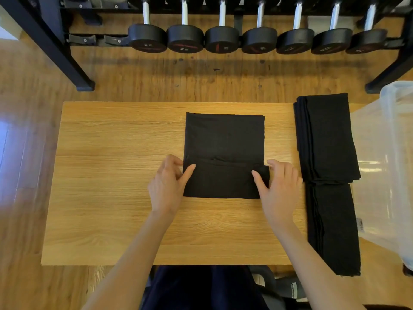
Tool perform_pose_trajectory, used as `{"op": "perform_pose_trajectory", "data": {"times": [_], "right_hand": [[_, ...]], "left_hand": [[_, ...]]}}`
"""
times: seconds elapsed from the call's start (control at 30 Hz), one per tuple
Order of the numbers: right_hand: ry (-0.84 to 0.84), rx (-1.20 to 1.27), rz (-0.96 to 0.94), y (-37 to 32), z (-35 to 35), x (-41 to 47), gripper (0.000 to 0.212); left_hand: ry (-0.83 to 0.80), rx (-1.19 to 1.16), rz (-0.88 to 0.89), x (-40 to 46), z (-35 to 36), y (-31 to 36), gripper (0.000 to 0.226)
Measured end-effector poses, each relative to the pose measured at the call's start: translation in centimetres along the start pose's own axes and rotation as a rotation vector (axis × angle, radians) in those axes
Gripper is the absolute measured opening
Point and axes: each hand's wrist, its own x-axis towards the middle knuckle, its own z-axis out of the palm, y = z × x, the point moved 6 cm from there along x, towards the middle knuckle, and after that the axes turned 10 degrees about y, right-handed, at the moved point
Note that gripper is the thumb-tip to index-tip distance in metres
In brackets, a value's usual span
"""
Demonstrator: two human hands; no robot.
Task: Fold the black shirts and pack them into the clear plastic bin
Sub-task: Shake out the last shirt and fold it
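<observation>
A black shirt (224,139) lies folded into a narrow rectangle in the middle of the wooden table (116,175). Its near end is turned up over itself. My left hand (167,186) pinches the left edge of that turned-up flap, thumb on top. My right hand (279,189) pinches the right edge the same way. Two stacks of folded black shirts lie along the table's right side, a far stack (328,135) and a near stack (335,229). The clear plastic bin (388,166) stands just beyond them at the right edge of view.
A black dumbbell rack (223,39) with several dumbbells stands on the wood floor behind the table. Its legs (78,74) come down near the table's far corners. A dark kettlebell (281,285) sits on the floor by my legs.
</observation>
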Motion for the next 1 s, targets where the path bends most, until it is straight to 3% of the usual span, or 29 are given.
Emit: {"op": "perform_pose_trajectory", "data": {"times": [0.07,0.13,0.2,0.3,0.47,0.57,0.7,0.8,1.0], "right_hand": [[-0.031,0.05,-0.155,-1.7,-0.1,-0.7,0.033],[-0.173,0.044,-0.348,-3.5,0.9,-2.1,0.042],[-0.306,-0.018,-0.437,-4.0,2.4,-3.4,0.048],[-0.404,-0.088,-0.396,-2.9,3.7,-4.0,0.053],[-0.443,-0.107,-0.42,-1.9,4.2,-3.5,0.057],[-0.429,-0.018,-0.377,-2.4,3.4,-2.4,0.056],[-0.28,0.18,-0.209,-2.8,2.3,2.7,0.046],[-0.229,0.164,-0.208,-3.1,2.8,7.4,0.043],[-0.375,0.022,-0.196,-3.9,5.3,12.8,0.05]], "left_hand": [[0.07,-0.05,0.208,-1.0,-0.7,1.3,0.025],[-0.03,-0.046,0.549,-3.2,0.5,3.4,0.034],[-0.158,0.053,0.683,-4.8,2.4,3.5,0.047],[-0.223,0.173,0.587,-4.8,3.7,2.1,0.054],[-0.264,0.248,0.57,-4.8,4.3,1.9,0.06],[-0.243,0.184,0.52,-4.3,3.6,2.5,0.056],[-0.174,0.0,0.413,0.0,1.8,3.5,0.042],[-0.154,-0.023,0.313,4.5,1.8,3.9,0.045],[-0.186,-0.099,0.19,9.7,2.4,4.9,0.065]]}}
